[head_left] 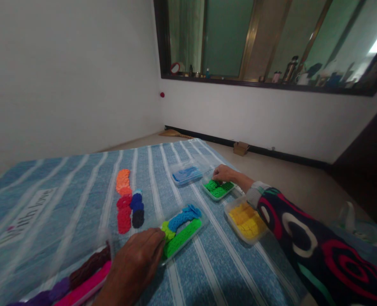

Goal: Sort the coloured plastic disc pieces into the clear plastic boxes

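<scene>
My left hand (pixel 137 257) is closed at the near left end of a clear plastic box (pixel 181 245), its fingertips partly hidden. In that box lie bumpy lime pieces (pixel 168 230), a curved row of blue pieces (pixel 184 216) and a long bright green row (pixel 184 238). Farther off, my right hand (pixel 225 172) reaches into a second clear box (pixel 218 198) of bumpy green pieces (pixel 220 190). Its fingers are pinched together among them, and whatever is between them is hidden. Under my right sleeve stands a box of yellow pieces (pixel 247 219).
Orange-to-red pieces (pixel 124 199) and blue-to-black pieces (pixel 138 208) lie in two rows on the striped cloth (pixel 156 178). A box with light blue contents (pixel 187 175) sits behind. At lower left, another box holds brown, purple and pink pieces (pixel 89 282).
</scene>
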Motion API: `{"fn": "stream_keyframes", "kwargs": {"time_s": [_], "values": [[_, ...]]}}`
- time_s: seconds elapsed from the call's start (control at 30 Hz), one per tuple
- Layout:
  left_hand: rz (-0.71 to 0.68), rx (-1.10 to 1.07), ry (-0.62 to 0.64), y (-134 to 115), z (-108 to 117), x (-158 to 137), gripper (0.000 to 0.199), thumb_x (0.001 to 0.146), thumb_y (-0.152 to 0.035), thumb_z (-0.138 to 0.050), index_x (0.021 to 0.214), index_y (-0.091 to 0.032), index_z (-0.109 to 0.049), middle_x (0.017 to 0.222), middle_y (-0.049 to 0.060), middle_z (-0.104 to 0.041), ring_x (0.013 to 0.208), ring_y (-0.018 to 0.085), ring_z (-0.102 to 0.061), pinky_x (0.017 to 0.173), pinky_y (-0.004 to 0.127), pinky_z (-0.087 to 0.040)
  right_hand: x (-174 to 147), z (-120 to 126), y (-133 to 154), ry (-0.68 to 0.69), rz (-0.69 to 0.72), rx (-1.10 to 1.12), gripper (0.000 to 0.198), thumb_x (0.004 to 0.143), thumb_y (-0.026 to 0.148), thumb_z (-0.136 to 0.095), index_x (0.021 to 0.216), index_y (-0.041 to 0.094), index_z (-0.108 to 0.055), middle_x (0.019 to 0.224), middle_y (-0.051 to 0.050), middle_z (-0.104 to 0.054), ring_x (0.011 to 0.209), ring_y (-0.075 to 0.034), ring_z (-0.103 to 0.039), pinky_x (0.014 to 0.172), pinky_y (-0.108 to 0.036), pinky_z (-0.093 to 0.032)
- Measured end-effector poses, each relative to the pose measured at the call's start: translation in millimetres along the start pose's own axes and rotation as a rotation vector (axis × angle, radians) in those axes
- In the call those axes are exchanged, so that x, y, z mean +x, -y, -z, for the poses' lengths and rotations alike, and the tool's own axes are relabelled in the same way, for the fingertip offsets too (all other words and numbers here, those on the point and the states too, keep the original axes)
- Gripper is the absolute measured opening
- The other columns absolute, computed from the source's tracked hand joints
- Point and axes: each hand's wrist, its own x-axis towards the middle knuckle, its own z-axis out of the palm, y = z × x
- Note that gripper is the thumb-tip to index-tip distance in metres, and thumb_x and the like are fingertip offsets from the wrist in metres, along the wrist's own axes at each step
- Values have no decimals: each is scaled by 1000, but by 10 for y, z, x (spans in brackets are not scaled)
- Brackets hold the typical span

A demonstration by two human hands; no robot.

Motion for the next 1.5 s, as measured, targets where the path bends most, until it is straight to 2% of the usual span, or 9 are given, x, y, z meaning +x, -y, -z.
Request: {"fn": "stream_keyframes", "kwargs": {"time_s": [0.3,0.53,0.67,0.87,1.07,1.17,1.33,1.5], "values": [[23,-6,23,17,-22,-60,22,93,-24,-39,88,-22,-60,82,2,-67,71,15,-63,65,27,-49,-24,-1,-27,-27,3,-59,22,81,24,-59,90,10,-74,77,-7,-73,66,-11,-65,56,-16,-42],[17,1,70,-42,77,41,25,92,-22,-37,82,-19,-60,72,2,-65,62,15,-61,59,28,-50,28,-38,-117,-62,-6,-139,25,83,28,-58,92,12,-75,78,-6,-73,70,-13,-65,59,-17,-41],[27,-14,98,-98,148,86,26,92,-22,-37,82,-18,-61,74,3,-65,65,16,-62,62,28,-51,30,-56,-176,-77,10,-182,26,84,30,-57,94,13,-74,81,-6,-73,73,-13,-65,62,-18,-41],[71,-43,104,-123,103,43,23,91,-21,-39,84,-19,-61,79,4,-66,71,17,-61,67,30,-50,49,-75,-249,-102,28,-242,28,85,31,-56,93,13,-75,87,-8,-73,80,-15,-64,65,-19,-40],[28,-26,152,-204,181,101,23,89,-15,-39,84,-17,-62,74,4,-64,70,17,-60,67,30,-49,71,-101,-273,-126,31,-286,28,85,31,-55,95,13,-75,95,-9,-73,87,-17,-64,69,-20,-40],[12,-14,205,-262,214,126,22,89,-14,-40,88,-18,-62,74,3,-66,68,16,-61,68,31,-50,58,-104,-265,-127,36,-296,27,85,30,-55,96,14,-75,97,-9,-73,88,-17,-64,71,-20,-40],[30,11,236,-302,168,82,26,89,-16,-40,107,-19,-59,86,3,-71,76,18,-66,89,42,-50,55,-102,-269,-128,41,-305,27,85,29,-55,97,14,-75,99,-10,-72,90,-17,-64,74,-20,-41],[28,12,259,-304,149,86,27,91,-22,-40,112,-19,-56,90,5,-73,80,20,-69,86,43,-53,64,-99,-284,-142,32,-309,28,84,27,-55,99,13,-74,101,-10,-72,92,-18,-64,75,-21,-41]]}}
